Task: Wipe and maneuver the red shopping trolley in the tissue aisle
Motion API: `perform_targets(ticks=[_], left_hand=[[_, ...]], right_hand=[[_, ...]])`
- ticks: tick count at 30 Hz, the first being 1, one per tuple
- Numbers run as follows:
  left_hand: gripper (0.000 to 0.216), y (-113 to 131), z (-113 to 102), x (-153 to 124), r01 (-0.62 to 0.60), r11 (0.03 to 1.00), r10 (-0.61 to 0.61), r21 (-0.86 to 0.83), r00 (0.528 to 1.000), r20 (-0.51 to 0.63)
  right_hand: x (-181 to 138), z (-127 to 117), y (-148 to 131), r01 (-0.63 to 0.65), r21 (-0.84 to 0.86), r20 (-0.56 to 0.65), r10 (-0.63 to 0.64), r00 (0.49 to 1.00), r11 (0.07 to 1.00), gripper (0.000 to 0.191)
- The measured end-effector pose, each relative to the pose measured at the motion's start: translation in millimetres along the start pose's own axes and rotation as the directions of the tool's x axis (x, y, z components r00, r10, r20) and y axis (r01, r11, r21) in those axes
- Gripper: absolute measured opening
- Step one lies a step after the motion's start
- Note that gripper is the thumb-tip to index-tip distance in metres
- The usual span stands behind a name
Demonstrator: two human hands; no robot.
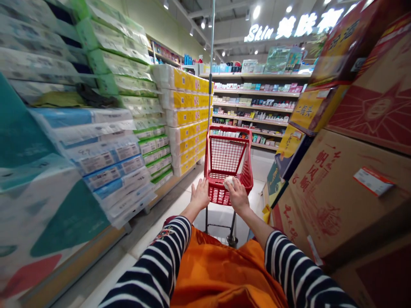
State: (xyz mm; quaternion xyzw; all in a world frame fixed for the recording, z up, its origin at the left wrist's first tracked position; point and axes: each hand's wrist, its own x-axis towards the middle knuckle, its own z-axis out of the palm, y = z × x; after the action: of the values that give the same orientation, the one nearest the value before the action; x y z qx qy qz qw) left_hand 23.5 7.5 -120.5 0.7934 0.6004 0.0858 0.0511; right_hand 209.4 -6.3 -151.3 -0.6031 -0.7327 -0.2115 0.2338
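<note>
A red plastic shopping cart stands in front of me, and nothing shows in its basket. My left hand rests against the cart's near left edge, its fingers stretched forward and slightly apart. In my right hand is a crumpled white cloth, gripped under the fingers over the cart's near rim. Whether the cloth touches the rim I cannot tell. Both forearms are in dark striped sleeves, above an orange apron.
Stacked tissue packs line the left side, with yellow-and-white paper packs beyond. Cardboard cartons are piled close on the right. Shelves of small goods cross the far end. A thin upright pole rises behind the cart.
</note>
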Motion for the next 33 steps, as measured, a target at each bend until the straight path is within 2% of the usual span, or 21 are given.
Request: perform_targets(ticks=[3,7,11,13,16,20,22,24,29,31,33], left_hand=[[0.071,1,2,0,0.013,0.998,-0.012,-0.055,1.0,0.023],[0.073,-1,5,-1,0.023,0.997,-0.024,-0.072,1.0,-0.006],[0.075,-8,5,-2,0.047,0.997,-0.049,-0.066,0.998,-0.029],[0.076,-9,4,-2,0.057,0.996,-0.06,-0.063,0.997,-0.042],[0.073,-5,4,-3,0.022,0.999,-0.023,-0.027,0.998,-0.066],[0.067,4,7,-3,-0.058,0.998,0.061,0.035,0.996,-0.066],[0.067,10,8,-3,-0.064,0.996,0.067,0.056,0.997,-0.045],[0.068,16,9,-4,-0.065,0.995,0.068,0.072,0.997,-0.036],[0.071,28,6,-9,-0.134,0.986,0.134,0.099,0.991,0.002],[0.07,29,3,-10,-0.135,0.985,0.135,0.109,0.991,0.009],[0.069,26,0,-11,-0.14,0.983,0.141,0.122,0.99,0.0]], right_hand=[[2,4,-6,0.028,0.017,-0.019,-0.028,0.999,0.999,0.045],[18,11,-45,0.151,0.079,0.012,-0.153,0.988,0.985,0.046],[32,11,-69,0.186,0.107,0.063,-0.193,0.979,0.977,0.044],[31,8,-65,0.175,0.1,0.091,-0.184,0.979,0.98,0.045],[19,1,-39,0.12,0.063,0.092,-0.126,0.988,0.991,0.047],[-2,-8,5,0.02,-0.003,0.006,-0.02,1.0,1.0,0.045],[-7,-9,16,-0.024,-0.022,-0.037,0.023,0.999,0.999,0.045],[-8,-6,12,-0.027,-0.022,-0.065,0.025,0.998,0.999,0.044],[2,9,-26,0.102,0.017,-0.067,-0.101,0.993,0.995,0.041],[4,9,-28,0.106,0.018,-0.055,-0.105,0.993,0.994,0.042],[2,4,-14,0.088,0.002,-0.053,-0.088,0.995,0.996,0.044]])
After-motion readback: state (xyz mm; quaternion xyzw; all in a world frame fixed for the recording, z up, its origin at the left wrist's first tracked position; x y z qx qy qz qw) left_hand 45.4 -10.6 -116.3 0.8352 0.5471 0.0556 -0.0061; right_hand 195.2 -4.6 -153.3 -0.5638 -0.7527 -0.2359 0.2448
